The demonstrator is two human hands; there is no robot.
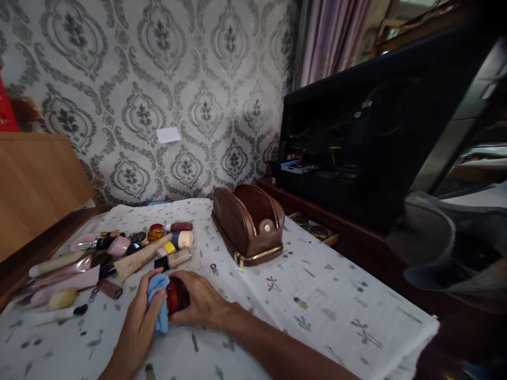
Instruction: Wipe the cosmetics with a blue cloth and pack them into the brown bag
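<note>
Beyond both hands the brown leather toiletry bag [249, 224] stands zipped open and looks empty, while a heap of cosmetics [119, 256] lies just past the left hand [138, 322], so most seems left to wipe. That hand presses a blue cloth [158, 301] against a small red jar [177, 295], which the right hand [202, 303] grips on the printed tablecloth [317, 301].

Counter's got a white patterned cloth [317, 295] over it, a brown zip pouch [249, 224] toward the far middle, and a makeup pile [119, 253] on the left.
</note>
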